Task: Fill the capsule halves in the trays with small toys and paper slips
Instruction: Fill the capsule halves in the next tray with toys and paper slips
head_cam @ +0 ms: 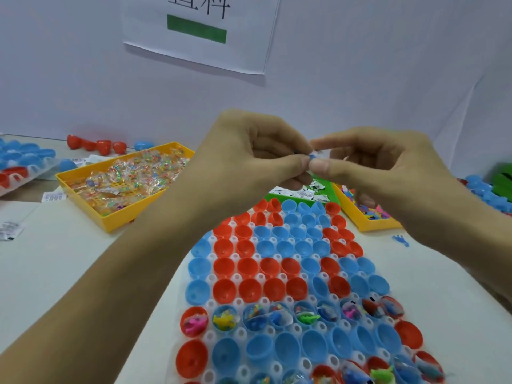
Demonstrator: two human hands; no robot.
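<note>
- Both hands raised above the tray [210,278], left hand [249,153] and right hand [388,164] meeting fingertip to fingertip.
- Grip on each side clamped on one small blue toy [312,157], pinched between thumbs and forefingers; too small to tell its shape.
- Step in hand, by judgement: readying or separating a toy before dropping it into a capsule half.
- One row of capsule halves [279,317] near the middle of the tray filled with toys; another partly filled at the near edge.
- Rows of red and blue halves [249,289] beyond and between them bare.
- Paper slips [299,193] in the green bin behind the tray; wrapped toys in the yellow bin [116,214] on the table to the left.
- Next move likely calls for lowering one hand to a bare half and releasing the toy cleanly inside, without nudging neighbours.
</note>
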